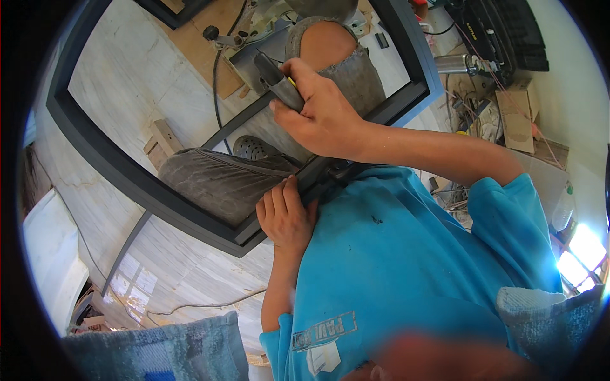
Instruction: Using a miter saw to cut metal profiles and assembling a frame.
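A large dark grey window-like frame lies across my lap, and my trousered legs show through its opening. My left hand is closed over the frame's near bar, close to its lower corner, with the thumb partly hidden. Above the same bar, my right hand grips a grey-and-black hand tool with a small yellow detail. The tool points up and away to the left, apart from the bars; its exact kind is not clear. A thinner crossbar runs beneath it.
A wooden block and a dark cable lie on the marble-patterned floor. Beyond the frame's far side stands a machine with a black knob. At right are a black case, a cardboard box and tangled clutter.
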Motion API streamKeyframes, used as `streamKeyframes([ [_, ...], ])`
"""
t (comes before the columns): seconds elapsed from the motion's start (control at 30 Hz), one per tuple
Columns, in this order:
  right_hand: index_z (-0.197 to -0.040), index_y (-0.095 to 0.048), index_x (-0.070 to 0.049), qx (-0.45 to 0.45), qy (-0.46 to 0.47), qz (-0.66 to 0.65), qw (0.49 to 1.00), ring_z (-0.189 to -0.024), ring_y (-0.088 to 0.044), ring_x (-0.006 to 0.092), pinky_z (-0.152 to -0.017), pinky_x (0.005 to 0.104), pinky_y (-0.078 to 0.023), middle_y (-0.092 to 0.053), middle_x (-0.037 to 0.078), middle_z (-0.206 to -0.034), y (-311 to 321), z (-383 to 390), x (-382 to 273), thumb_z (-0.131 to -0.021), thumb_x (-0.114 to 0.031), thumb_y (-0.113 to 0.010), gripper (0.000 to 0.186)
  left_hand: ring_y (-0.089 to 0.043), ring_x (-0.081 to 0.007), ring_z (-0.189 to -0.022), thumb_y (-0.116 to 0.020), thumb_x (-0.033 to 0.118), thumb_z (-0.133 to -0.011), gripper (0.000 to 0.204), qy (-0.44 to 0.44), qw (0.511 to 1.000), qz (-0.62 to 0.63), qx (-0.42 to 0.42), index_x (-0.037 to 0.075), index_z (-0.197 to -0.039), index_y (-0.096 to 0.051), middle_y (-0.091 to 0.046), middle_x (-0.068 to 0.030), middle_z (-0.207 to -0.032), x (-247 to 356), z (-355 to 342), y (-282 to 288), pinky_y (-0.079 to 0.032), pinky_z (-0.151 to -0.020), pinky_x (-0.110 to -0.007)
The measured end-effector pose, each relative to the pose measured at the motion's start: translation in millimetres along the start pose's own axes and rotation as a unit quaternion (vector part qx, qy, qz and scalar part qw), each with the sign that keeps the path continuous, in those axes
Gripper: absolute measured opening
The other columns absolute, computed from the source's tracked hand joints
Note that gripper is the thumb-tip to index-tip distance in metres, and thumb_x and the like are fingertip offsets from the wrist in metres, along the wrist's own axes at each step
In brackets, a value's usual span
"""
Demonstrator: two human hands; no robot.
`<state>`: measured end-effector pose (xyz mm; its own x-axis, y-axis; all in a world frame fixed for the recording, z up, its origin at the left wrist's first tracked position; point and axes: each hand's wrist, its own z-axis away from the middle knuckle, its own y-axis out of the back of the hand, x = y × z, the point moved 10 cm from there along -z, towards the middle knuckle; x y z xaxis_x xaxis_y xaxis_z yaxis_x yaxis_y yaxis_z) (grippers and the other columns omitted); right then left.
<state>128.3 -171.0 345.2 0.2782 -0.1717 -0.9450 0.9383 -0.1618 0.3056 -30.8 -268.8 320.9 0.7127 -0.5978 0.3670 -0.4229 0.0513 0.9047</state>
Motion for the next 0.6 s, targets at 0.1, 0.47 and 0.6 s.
streamKeyframes([
  [0.1, -0.118, -0.052, 0.000, -0.020, -0.027, -0.018, 0.999, -0.062, -0.049, 0.0154, -0.058, 0.0338, -0.040, -0.056, 0.011, -0.074, -1.8, 1.4, 2.5, -0.092, -0.011, -0.064, 0.031, -0.060, -0.0280, -0.082, -0.058, 0.057, -0.093, 0.058, 0.004, 1.000, 0.003, -0.002, 0.004, -0.113, -0.065, -0.060, -0.0092, -0.093, -1.1, 0.7, 0.1, -0.044, -0.071, -0.041],
  [0.47, -0.118, -0.052, 0.000, -0.023, -0.058, -0.025, 0.998, -0.067, -0.048, 0.0145, -0.064, 0.0340, -0.042, -0.057, 0.010, -0.085, -3.6, 0.8, 18.6, -0.092, -0.014, -0.063, 0.031, -0.061, -0.0293, -0.085, -0.072, 0.046, -0.083, 0.054, 0.008, 1.000, 0.013, -0.010, 0.003, -0.114, -0.065, -0.062, -0.0104, -0.095, 0.4, -0.7, 2.8, -0.044, -0.074, -0.042],
  [0.6, -0.115, -0.052, 0.000, -0.023, -0.057, -0.020, 0.998, -0.066, -0.048, 0.0150, -0.062, 0.0349, -0.042, -0.057, 0.011, -0.083, -4.4, 1.5, 19.8, -0.092, -0.013, -0.063, 0.029, -0.061, -0.0288, -0.085, -0.069, 0.050, -0.086, 0.055, 0.010, 1.000, 0.008, -0.012, 0.004, -0.113, -0.065, -0.061, -0.0098, -0.094, -0.3, 0.6, 0.9, -0.044, -0.073, -0.041],
])
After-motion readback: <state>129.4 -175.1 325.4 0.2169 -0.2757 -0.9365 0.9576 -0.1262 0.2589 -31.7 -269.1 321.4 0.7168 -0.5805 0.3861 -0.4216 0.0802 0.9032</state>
